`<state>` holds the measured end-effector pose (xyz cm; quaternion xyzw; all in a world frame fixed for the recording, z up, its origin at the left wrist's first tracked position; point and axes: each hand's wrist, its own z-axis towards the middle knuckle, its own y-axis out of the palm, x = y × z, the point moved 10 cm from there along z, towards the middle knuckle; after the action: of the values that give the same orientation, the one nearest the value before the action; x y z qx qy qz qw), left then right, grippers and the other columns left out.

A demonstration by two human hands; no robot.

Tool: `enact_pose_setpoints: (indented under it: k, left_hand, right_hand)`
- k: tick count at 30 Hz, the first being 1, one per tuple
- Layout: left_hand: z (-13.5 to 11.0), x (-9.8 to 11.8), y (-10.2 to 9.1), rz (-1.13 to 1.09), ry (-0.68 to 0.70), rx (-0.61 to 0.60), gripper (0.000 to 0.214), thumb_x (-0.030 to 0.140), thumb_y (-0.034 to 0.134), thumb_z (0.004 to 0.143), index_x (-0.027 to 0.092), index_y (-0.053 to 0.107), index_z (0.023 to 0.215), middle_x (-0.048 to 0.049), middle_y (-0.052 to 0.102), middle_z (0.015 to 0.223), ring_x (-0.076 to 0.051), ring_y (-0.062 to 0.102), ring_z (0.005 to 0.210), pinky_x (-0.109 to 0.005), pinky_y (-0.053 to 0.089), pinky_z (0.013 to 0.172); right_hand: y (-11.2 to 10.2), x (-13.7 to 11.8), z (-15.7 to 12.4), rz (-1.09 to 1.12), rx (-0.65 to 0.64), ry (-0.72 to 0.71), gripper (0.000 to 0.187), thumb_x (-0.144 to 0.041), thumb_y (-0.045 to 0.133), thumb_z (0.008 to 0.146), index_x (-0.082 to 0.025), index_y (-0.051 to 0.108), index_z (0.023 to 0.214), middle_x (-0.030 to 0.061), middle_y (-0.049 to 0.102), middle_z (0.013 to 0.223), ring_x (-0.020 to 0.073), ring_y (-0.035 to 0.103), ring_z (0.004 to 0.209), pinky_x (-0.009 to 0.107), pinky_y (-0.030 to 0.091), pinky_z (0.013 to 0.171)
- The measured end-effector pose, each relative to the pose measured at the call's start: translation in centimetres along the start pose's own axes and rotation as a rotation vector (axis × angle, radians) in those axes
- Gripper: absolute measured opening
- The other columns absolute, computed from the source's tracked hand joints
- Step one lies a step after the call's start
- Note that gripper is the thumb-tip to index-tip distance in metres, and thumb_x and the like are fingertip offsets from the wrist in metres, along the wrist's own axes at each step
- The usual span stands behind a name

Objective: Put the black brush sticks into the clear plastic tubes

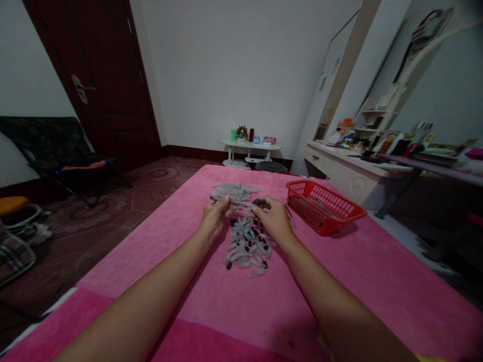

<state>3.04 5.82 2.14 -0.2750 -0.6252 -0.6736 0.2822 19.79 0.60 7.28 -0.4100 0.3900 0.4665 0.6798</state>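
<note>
Left hand point(214, 215), right hand point(274, 218) grip pen point(239, 202) | caps point(247, 247) beneath | basket point(312, 217) beside

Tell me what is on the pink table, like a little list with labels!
surface: pink cloth over the table
left hand: grips one end of a slim pen
right hand: pinches the pen's other end
below the hands: pile of clear caps and small black pieces
beyond the hands: heap of grey pens
to the right: red basket, with a few thin items inside
</note>
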Motion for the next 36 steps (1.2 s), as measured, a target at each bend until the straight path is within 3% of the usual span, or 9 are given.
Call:
enact_pose_setpoints:
  k: [4,11,16,23,28,31,34,36]
  left_hand:
    - [0.0,-0.8,0.2,-0.022,-0.057,0.004,0.021,0.012,0.074,0.066,0.015,0.059,0.081,-0.0005,0.066,0.076,-0.011,0.065,0.067,-0.022,0.056,0.063]
    - [-0.3,-0.6,0.7,0.005,-0.017,-0.020,0.030,0.015,0.079,0.062,0.015,0.053,0.078,0.0005,0.064,0.075,-0.013,0.065,0.071,-0.026,0.056,0.067]
    - [-0.8,0.2,1.9,0.034,0.041,-0.113,0.041,0.021,0.083,0.056,0.016,0.046,0.074,-0.0013,0.067,0.076,-0.015,0.066,0.073,-0.026,0.056,0.065]
    - [-1.5,1.4,3.4,0.109,0.124,-0.254,0.048,0.028,0.084,0.055,0.018,0.041,0.076,-0.0031,0.069,0.080,-0.019,0.069,0.076,-0.027,0.056,0.064]
    - [-1.4,1.6,4.2,0.141,0.119,-0.307,0.044,0.032,0.082,0.059,0.018,0.047,0.081,-0.0062,0.070,0.086,-0.022,0.069,0.081,-0.030,0.056,0.068]
    - [-0.5,1.7,3.7,0.217,0.126,-0.303,0.042,0.039,0.077,0.065,0.019,0.054,0.094,-0.0085,0.069,0.094,-0.022,0.068,0.087,-0.033,0.054,0.073]
    - [0.9,2.7,1.4,0.465,0.256,-0.212,0.033,0.038,0.070,0.071,0.019,0.062,0.097,-0.0099,0.069,0.098,-0.021,0.065,0.095,-0.031,0.051,0.080]
    - [1.7,3.3,-0.3,0.713,0.363,-0.147,0.026,0.029,0.070,0.069,0.021,0.067,0.093,-0.0079,0.069,0.097,-0.020,0.063,0.095,-0.032,0.049,0.083]
  right_hand:
    - [-0.8,-1.0,-0.1,-0.093,0.071,-0.087,0.008,-0.025,0.062,0.068,-0.019,0.062,0.074,0.0010,0.065,0.074,0.0158,0.063,0.064,0.027,0.053,0.058]
    - [-1.6,-0.4,-0.2,0.031,0.126,0.054,0.006,-0.021,0.064,0.063,-0.020,0.059,0.067,-0.0012,0.062,0.056,0.0163,0.060,0.047,0.025,0.048,0.042]
    - [-1.2,0.4,-0.2,0.233,0.081,0.172,0.008,-0.019,0.065,0.061,-0.016,0.058,0.065,0.0001,0.062,0.051,0.0133,0.057,0.041,0.022,0.045,0.037]
    - [-0.6,2.4,-1.0,0.361,-0.011,0.476,0.010,-0.014,0.066,0.065,-0.014,0.057,0.065,0.0028,0.063,0.051,0.0104,0.056,0.040,0.018,0.048,0.039]
    - [-0.4,2.1,-0.9,0.375,-0.063,0.489,0.010,-0.016,0.065,0.067,-0.014,0.056,0.067,0.0025,0.063,0.052,0.0099,0.056,0.040,0.019,0.049,0.041]
    - [-3.2,0.0,0.4,0.343,0.052,0.332,0.010,-0.020,0.065,0.067,-0.015,0.056,0.066,0.0014,0.062,0.054,0.0090,0.053,0.040,0.020,0.047,0.041]
    - [-9.7,-2.9,1.2,0.197,0.339,0.111,0.008,-0.024,0.061,0.068,-0.018,0.056,0.069,0.0008,0.062,0.060,0.0094,0.054,0.044,0.021,0.046,0.044]
    - [-14.6,-5.0,0.7,-0.047,0.558,-0.016,0.011,-0.028,0.058,0.071,-0.019,0.059,0.078,0.0036,0.065,0.069,0.0145,0.059,0.054,0.025,0.047,0.050]
